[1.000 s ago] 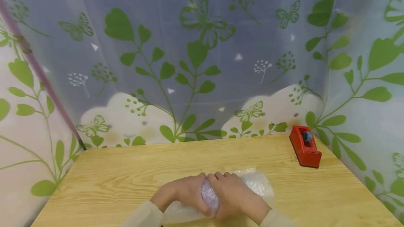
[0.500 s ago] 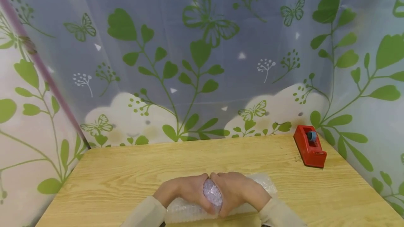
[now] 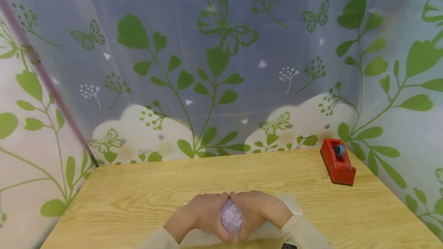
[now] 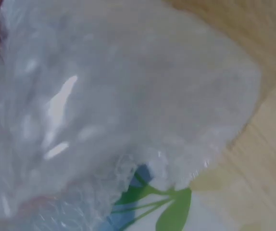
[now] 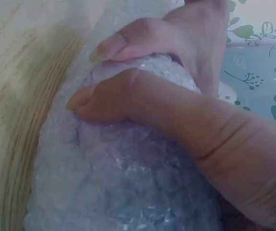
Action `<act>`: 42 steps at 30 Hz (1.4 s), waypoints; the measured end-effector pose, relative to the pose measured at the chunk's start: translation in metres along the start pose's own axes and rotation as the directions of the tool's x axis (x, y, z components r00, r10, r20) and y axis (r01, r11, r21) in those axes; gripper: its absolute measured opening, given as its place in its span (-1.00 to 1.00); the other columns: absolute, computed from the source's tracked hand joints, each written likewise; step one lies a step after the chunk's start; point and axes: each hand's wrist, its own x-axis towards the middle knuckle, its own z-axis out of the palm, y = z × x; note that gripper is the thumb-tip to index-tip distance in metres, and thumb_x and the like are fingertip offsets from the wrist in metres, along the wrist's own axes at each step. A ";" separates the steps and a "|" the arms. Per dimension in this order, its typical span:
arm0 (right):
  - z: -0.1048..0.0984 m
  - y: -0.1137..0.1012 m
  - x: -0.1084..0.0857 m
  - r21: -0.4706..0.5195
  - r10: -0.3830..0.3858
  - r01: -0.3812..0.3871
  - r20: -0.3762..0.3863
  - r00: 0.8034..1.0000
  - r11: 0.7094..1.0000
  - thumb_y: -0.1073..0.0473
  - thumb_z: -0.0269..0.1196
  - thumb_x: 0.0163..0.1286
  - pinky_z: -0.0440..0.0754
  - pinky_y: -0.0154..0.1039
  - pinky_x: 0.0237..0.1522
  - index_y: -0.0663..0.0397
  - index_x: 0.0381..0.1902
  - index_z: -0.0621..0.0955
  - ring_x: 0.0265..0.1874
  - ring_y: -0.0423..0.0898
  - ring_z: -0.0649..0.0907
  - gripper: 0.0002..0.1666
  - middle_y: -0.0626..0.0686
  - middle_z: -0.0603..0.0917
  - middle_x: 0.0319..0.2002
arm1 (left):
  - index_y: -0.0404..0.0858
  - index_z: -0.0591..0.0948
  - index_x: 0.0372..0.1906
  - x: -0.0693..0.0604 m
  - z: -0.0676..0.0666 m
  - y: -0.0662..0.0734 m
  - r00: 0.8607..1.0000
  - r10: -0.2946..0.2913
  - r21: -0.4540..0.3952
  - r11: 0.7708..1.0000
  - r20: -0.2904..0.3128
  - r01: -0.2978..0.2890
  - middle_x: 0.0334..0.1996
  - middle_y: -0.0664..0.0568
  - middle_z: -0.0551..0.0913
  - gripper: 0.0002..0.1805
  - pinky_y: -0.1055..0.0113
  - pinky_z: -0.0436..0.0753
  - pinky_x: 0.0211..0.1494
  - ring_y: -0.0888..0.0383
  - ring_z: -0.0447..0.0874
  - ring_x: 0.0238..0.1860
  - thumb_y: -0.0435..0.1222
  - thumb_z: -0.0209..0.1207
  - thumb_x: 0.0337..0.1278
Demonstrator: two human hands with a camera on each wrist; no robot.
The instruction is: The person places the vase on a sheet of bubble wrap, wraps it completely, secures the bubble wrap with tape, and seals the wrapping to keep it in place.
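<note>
A bundle of clear bubble wrap (image 3: 231,218) with a pale purple tint lies between both hands near the table's front. The left hand (image 3: 205,212) curls round its left side and the right hand (image 3: 257,211) round its right, their fingertips meeting at the top. In the right wrist view, the right thumb (image 5: 143,98) presses on the wrap (image 5: 128,173), and the left thumb (image 5: 143,38) lies just beyond it. Crinkled wrap (image 4: 128,86) fills most of the left wrist view. What the wrap covers cannot be made out.
A red tape dispenser (image 3: 338,162) with a small blue roll stands at the back right of the wooden table (image 3: 145,187). Behind and beside the table hang curtains (image 3: 235,99) printed with green leaves and butterflies.
The right hand has shifted so that its fingertips meet the left hand's over the bundle. Both hands keep their grip, and the head view has moved slightly.
</note>
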 end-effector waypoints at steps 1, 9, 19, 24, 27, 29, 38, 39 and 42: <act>0.000 0.001 0.000 0.015 -0.003 0.003 0.010 1.000 1.000 -0.08 0.55 -0.26 0.55 -0.34 -0.24 0.02 0.11 0.39 -0.32 -0.31 0.52 -0.04 -0.25 0.51 -0.24 | -0.14 0.43 0.11 -0.001 0.002 0.002 1.000 -0.004 0.041 0.999 -0.023 0.005 -0.30 0.30 0.52 -0.07 0.37 0.54 -0.31 0.35 0.49 -0.35 0.27 0.39 -0.49; -0.009 0.010 0.005 0.188 -0.127 0.100 0.137 0.982 0.977 0.05 0.54 -0.14 0.52 -0.38 -0.24 -0.05 0.13 0.36 -0.31 -0.35 0.51 -0.13 -0.29 0.46 -0.22 | -0.24 0.37 0.21 -0.008 0.011 0.008 0.991 0.016 0.187 0.982 -0.135 0.010 -0.23 0.11 0.58 0.06 0.34 0.58 -0.37 0.21 0.59 -0.33 0.30 0.36 -0.48; -0.015 0.019 0.019 0.405 -0.182 0.050 0.293 0.939 0.913 0.19 0.49 -0.15 0.54 -0.40 -0.23 -0.22 -0.17 0.55 -0.37 -0.34 0.54 -0.46 -0.26 0.59 -0.33 | -0.08 0.35 0.06 -0.011 0.016 0.002 0.992 -0.039 -0.040 0.999 -0.120 0.035 -0.32 0.29 0.48 -0.09 0.36 0.53 -0.39 0.33 0.49 -0.37 0.21 0.43 -0.53; -0.018 0.023 0.025 0.431 -0.140 -0.034 0.367 0.920 0.902 0.18 0.48 -0.11 0.50 -0.39 -0.15 -0.25 -0.13 0.54 -0.27 -0.32 0.55 -0.46 -0.25 0.59 -0.25 | -0.07 0.37 0.01 -0.011 0.020 -0.002 0.987 -0.023 -0.003 1.000 -0.161 0.023 -0.32 0.29 0.42 -0.12 0.38 0.53 -0.39 0.34 0.46 -0.37 0.25 0.41 -0.54; -0.020 0.023 0.026 0.453 -0.157 -0.042 0.393 0.906 0.890 0.18 0.47 -0.08 0.49 -0.40 -0.13 -0.26 -0.11 0.52 -0.24 -0.32 0.55 -0.45 -0.24 0.58 -0.22 | -0.12 0.39 0.06 -0.012 0.023 -0.001 0.977 0.011 0.086 0.996 -0.212 0.008 -0.27 0.24 0.44 -0.11 0.38 0.55 -0.36 0.31 0.48 -0.34 0.26 0.37 -0.47; -0.021 0.024 0.026 0.478 -0.165 -0.057 0.409 0.897 0.876 0.20 0.47 -0.07 0.50 -0.39 -0.12 -0.26 -0.09 0.51 -0.23 -0.31 0.54 -0.43 -0.23 0.58 -0.20 | -0.18 0.40 0.08 -0.013 0.025 0.002 0.966 0.045 0.164 0.986 -0.254 -0.003 -0.23 0.17 0.48 -0.11 0.36 0.58 -0.33 0.26 0.52 -0.31 0.27 0.34 -0.40; -0.023 0.028 0.032 0.483 -0.185 -0.079 0.475 0.860 0.872 0.12 0.44 -0.04 0.47 -0.38 -0.05 -0.32 0.12 0.38 -0.12 -0.31 0.51 -0.25 -0.26 0.50 -0.08 | -0.21 0.33 0.19 -0.018 0.035 0.007 0.933 0.131 0.300 0.954 -0.335 -0.026 -0.13 0.04 0.49 -0.09 0.28 0.59 -0.31 0.12 0.55 -0.27 0.14 0.35 -0.33; -0.023 0.029 0.033 0.479 -0.181 -0.084 0.480 0.859 0.874 0.11 0.44 -0.05 0.48 -0.38 -0.06 -0.32 0.11 0.39 -0.12 -0.31 0.51 -0.26 -0.25 0.51 -0.09 | -0.20 0.32 0.19 -0.018 0.035 0.006 0.934 0.128 0.283 0.959 -0.334 -0.030 -0.15 0.05 0.48 -0.10 0.29 0.59 -0.32 0.13 0.54 -0.28 0.11 0.36 -0.34; -0.024 0.028 0.034 0.470 -0.160 -0.099 0.480 0.862 0.877 0.10 0.43 -0.06 0.51 -0.35 -0.10 -0.28 0.03 0.43 -0.15 -0.28 0.53 -0.34 -0.21 0.54 -0.12 | -0.21 0.30 0.20 -0.016 0.033 0.003 0.943 0.108 0.244 0.969 -0.314 -0.030 -0.17 0.06 0.46 -0.10 0.29 0.59 -0.31 0.14 0.52 -0.28 0.04 0.36 -0.38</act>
